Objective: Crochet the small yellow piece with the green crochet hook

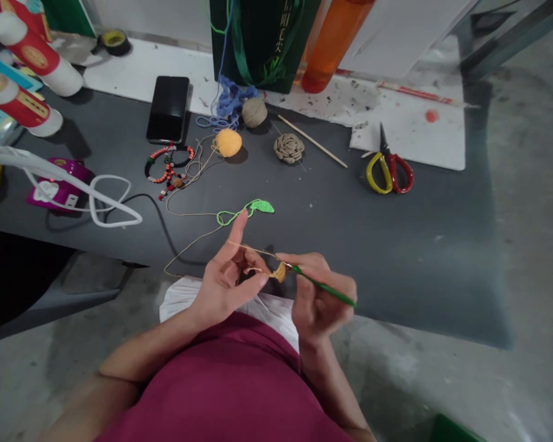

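Near the table's front edge, my left hand point(230, 276) pinches a small tan-yellow crochet piece point(279, 272) between thumb and finger. Its index finger points up with a strand of yarn point(253, 248) stretched from it toward the piece. My right hand point(325, 291) is closed around a green-handled crochet hook point(327, 286), whose tip meets the crochet piece. Just beyond the left hand lies a green crocheted leaf point(262, 206) with a loose tail. Farther back are a yellow yarn ball point(228, 142), a beige yarn ball point(254, 113) and a brown crocheted rosette point(289, 148).
Scissors point(389, 166) and a thin wooden stick point(313, 142) lie to the right. A phone point(168, 110), beaded bracelets point(168, 166) and a purple power adapter point(58, 184) with cables are at left. A dark green bag point(267, 49) and an orange bottle point(334, 43) stand at the back.
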